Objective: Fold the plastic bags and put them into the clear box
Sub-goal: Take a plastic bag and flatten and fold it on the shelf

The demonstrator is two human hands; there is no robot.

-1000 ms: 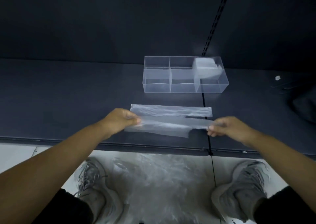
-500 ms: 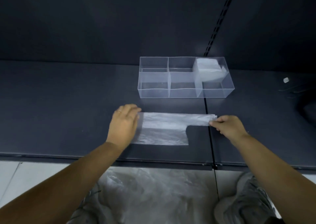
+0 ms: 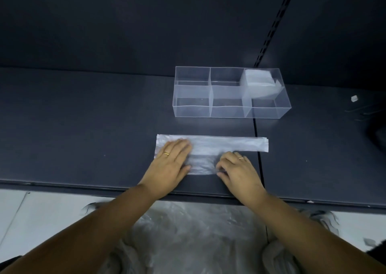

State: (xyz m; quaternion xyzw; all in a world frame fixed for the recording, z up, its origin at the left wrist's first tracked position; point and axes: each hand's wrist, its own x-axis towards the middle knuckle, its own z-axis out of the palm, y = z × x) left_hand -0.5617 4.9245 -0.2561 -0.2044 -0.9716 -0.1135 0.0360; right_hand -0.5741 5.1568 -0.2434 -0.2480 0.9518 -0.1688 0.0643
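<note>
Bag (image 3: 211, 146) lies flat on the dark bench (image 3: 87, 131) near the front edge, folded into a long strip with a wider flap at its left half; left hand (image 3: 169, 163) is pressed palm-down on the bag's left end, fingers spread flat, not gripping anything; right hand (image 3: 238, 169) sits on the flap's right edge with fingers curled, fingertips on the plastic, can't tell if it's actually pinching it; clear box (image 3: 229, 110) sits behind the bag, toward the back edge, and its back-right compartment holds folded bags (image 3: 258, 81); pile of loose bags (image 3: 188, 238) on the floor below the bench.
</note>
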